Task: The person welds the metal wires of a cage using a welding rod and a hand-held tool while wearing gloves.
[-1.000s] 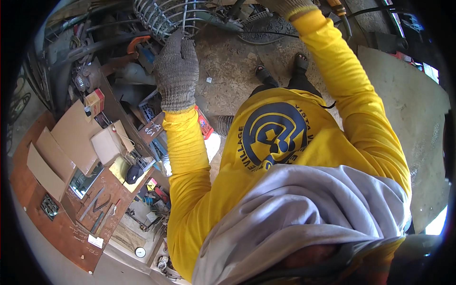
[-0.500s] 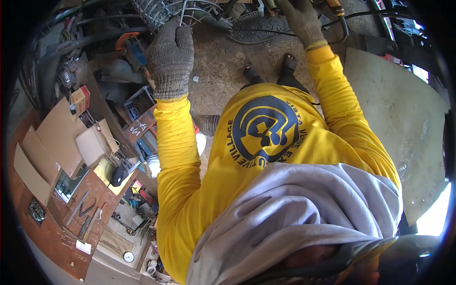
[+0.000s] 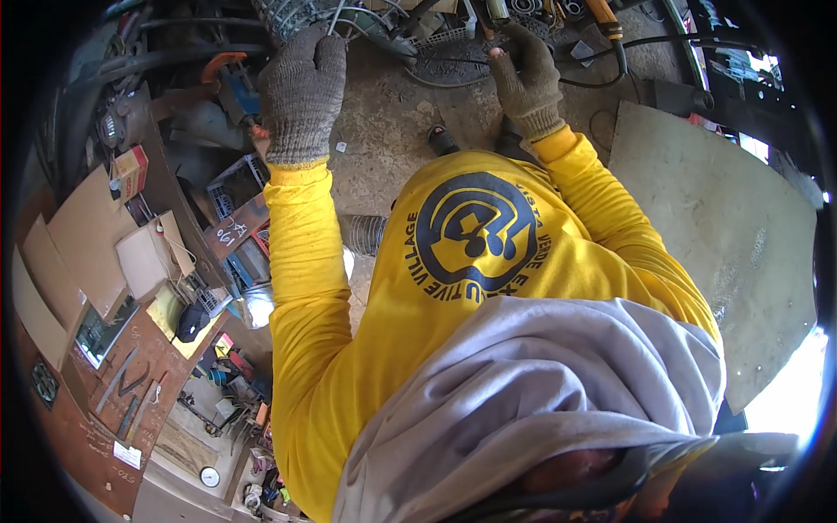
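My left gloved hand pinches a thin metal rod beside the rounded wire cage at the view's top edge, apparently to steady it. My right gloved hand is curled over the floor; whether it grips anything, I cannot tell. An orange-handled tool lies near it, perhaps for easy reach.

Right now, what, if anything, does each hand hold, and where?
Left hand: thin grey rod, at its lower visible end, between thumb and fingers. Right hand: can't tell whether it holds anything.
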Available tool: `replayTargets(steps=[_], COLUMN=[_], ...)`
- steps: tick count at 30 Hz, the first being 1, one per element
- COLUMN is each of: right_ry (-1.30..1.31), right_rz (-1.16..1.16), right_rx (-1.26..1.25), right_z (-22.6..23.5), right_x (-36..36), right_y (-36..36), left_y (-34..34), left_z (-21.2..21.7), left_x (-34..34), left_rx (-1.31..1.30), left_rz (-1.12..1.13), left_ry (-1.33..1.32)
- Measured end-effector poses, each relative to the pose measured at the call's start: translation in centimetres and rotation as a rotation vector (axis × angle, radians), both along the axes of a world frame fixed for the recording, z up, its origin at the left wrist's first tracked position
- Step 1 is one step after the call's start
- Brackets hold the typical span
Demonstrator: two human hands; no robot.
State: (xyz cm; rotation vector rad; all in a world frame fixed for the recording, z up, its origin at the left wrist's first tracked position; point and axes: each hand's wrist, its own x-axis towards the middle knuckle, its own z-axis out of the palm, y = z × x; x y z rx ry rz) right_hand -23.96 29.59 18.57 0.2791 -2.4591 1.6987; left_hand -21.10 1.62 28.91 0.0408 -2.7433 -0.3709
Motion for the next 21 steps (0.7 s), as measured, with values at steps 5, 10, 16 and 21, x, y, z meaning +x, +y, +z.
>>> replayTargets(steps=[5, 10, 16, 21], right_ry=[-0.046, -0.077, -0.215, -0.708], right_rz=[-0.051, -0.014, -0.052, 0.03], right_rx=[-0.086, -0.173, -0.381, -0.487], right_z=[-0.4, -1.1, -2.8, -1.6], right_x=[-0.5, -1.6, -1.1, -0.1], right_y=[0.0, 0.7, 1.0, 0.5], left_y=[-0.2, -0.8, -1.4, -2.1], left_z=[-0.6, 0.0, 0.2, -0.7], left_x=[0.2, 0.1, 0.0, 0.1], left_rx=[0.036, 0.035, 0.138, 0.25], left_rz=[-0.004, 0.002, 0.018, 0.003], left_ry=[0.023, -0.05, -0.143, -0.12])
